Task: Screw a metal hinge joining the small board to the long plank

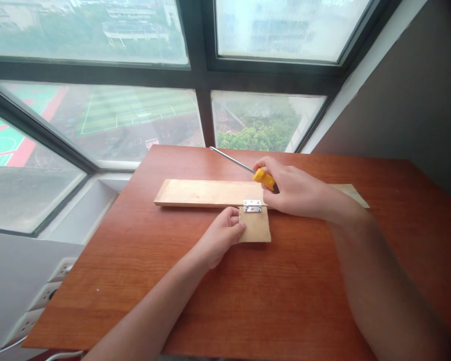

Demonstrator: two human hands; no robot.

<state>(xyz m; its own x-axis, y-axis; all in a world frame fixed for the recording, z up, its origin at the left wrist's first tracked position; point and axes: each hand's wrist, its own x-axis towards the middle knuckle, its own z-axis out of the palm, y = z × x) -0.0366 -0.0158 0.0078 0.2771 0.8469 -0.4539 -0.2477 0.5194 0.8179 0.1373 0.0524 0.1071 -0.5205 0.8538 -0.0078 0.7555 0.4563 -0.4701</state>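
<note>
"Hands?"

"My left hand point(225, 230) pinches the small board point(255, 229) by its left edge, thumb on top. My right hand point(295, 189) has its fingers curled round the screwdriver point(262, 177), shaft pointing away and leftward, off the hinge point(252, 205)."

"Where's the rest?"

"Hinge at the small board's far edge, between my hands. Long board point(206, 192) lies on the table point(278, 296), just beyond my left hand, partly hidden by my right."

"Handling?"

"My guess: small board light, stiff, easily nudged, so an edge pinch suits. Hinge hard, thin, probably smooth. Screwdriver: take the yellow handle; bare shaft likely slick. Long board rigid, heavier; grab an end. Nothing looks fragile."

"Containers?"

"None that I can see."
</note>
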